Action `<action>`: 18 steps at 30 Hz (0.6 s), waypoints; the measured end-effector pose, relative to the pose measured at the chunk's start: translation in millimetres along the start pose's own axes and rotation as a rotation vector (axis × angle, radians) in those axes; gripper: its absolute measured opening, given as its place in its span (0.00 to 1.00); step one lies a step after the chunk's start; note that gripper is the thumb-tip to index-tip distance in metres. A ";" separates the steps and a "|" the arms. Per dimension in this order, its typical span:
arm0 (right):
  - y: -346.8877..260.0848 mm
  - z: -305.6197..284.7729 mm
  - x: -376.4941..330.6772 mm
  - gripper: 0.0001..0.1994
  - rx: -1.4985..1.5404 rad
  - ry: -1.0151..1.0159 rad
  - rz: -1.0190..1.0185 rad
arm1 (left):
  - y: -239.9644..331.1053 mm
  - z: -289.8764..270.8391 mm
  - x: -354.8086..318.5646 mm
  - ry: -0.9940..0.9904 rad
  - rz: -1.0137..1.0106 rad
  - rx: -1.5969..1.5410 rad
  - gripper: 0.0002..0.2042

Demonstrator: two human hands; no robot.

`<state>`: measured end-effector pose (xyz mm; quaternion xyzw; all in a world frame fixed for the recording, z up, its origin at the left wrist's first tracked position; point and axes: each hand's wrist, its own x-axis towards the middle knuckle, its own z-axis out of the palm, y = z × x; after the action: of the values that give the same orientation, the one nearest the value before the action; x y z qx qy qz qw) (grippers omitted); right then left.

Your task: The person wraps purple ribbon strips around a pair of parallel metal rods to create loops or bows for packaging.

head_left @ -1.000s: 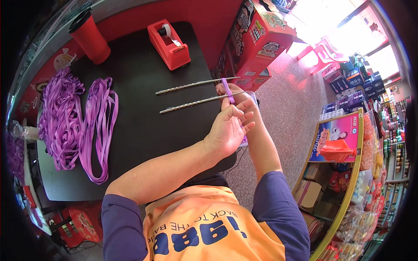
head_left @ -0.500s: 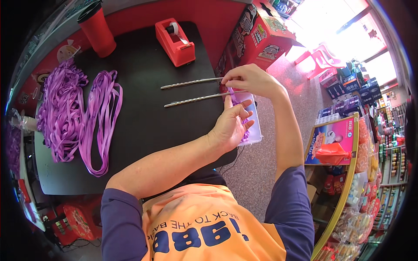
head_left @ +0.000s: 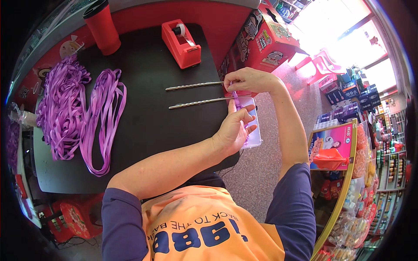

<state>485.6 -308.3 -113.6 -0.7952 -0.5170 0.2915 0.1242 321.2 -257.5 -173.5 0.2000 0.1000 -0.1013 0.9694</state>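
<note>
Two twisted metal rods (head_left: 196, 85) (head_left: 200, 102) lie side by side on the black table (head_left: 148, 130), with their right ends at the table's edge. My right hand (head_left: 252, 80) pinches the top of a short purple ribbon strip (head_left: 236, 98) at those rod ends. My left hand (head_left: 235, 128) holds the strip's lower part just below the nearer rod, fingers curled. Beneath my left hand a clear plastic box (head_left: 254, 132) sticks out over the table edge.
Two heaps of purple ribbon (head_left: 61, 113) (head_left: 102, 117) lie on the table's left half. A red tape dispenser (head_left: 180, 43) and a red cup (head_left: 102, 26) stand at the back. Red cartons (head_left: 261, 39) and a shop shelf (head_left: 348, 174) are on the right.
My right hand has risen from beside my left hand to the rods' right ends. The purple strip now runs between both hands across the nearer rod.
</note>
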 end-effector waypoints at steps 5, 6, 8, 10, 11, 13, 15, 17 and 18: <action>18.3 7.5 -10.7 0.10 0.193 0.054 -0.069 | 0.8 -2.2 0.1 -0.001 0.014 0.000 0.35; 19.4 9.5 -13.8 0.09 0.251 0.068 -0.053 | 0.7 -2.8 0.4 -0.004 0.018 -0.003 0.35; 21.3 11.1 -21.8 0.09 0.310 0.088 -0.029 | 0.0 -2.2 0.6 -0.015 0.011 -0.007 0.35; 22.6 12.5 -26.2 0.09 0.328 0.139 -0.012 | -0.8 -2.7 1.2 -0.021 0.010 -0.012 0.35; 21.6 11.4 -29.9 0.09 0.329 0.137 -0.014 | -0.7 -3.8 1.6 -0.025 0.012 -0.016 0.34; 17.5 8.6 -40.4 0.10 0.279 0.261 0.240 | -1.1 -4.0 1.6 -0.031 0.013 -0.021 0.34; 14.8 14.7 -43.0 0.11 0.271 0.306 0.237 | -1.2 -2.7 0.9 -0.005 0.007 -0.026 0.33; 7.9 22.2 -41.8 0.11 0.266 0.353 0.234 | -0.2 -4.5 0.9 -0.008 0.012 -0.015 0.33; 2.7 26.4 -38.2 0.11 0.289 0.383 0.289 | 0.5 -5.5 0.5 -0.010 0.021 -0.004 0.33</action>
<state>460.8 -346.4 -123.2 -0.8753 -0.3185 0.2212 0.2889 320.9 -254.9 -178.4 0.1987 0.0932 -0.0922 0.9712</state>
